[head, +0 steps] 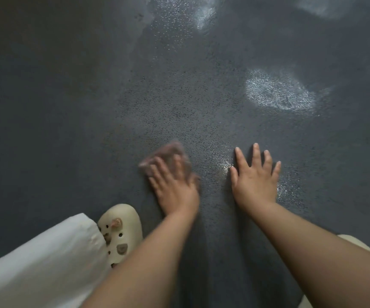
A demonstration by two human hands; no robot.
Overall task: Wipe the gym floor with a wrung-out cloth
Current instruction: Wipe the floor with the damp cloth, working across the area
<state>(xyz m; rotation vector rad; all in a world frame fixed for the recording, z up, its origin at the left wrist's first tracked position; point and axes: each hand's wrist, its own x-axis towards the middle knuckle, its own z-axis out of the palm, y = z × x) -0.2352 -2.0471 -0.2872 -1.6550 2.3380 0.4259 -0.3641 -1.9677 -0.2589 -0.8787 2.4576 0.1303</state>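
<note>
From the head camera, the left hand (175,187) presses flat, fingers straight, on a pinkish-brown cloth (168,158) lying on the dark speckled gym floor (179,96). Just right of the cloth, the right hand (256,178) rests spread and released on the floor. A cream clog (122,232) stands near the cloth's left.

No writing, label, brand or number can be read anywhere here; the dark speckled floor (179,96) carries no markings or signs, only pale glare; the pinkish cloth (168,156) is blurred and shows no tag or print; the cream clog (124,221) bears small charms, but nothing on them can be made out as letters or a logo; the white garment (42,258) beside it is plain.
</note>
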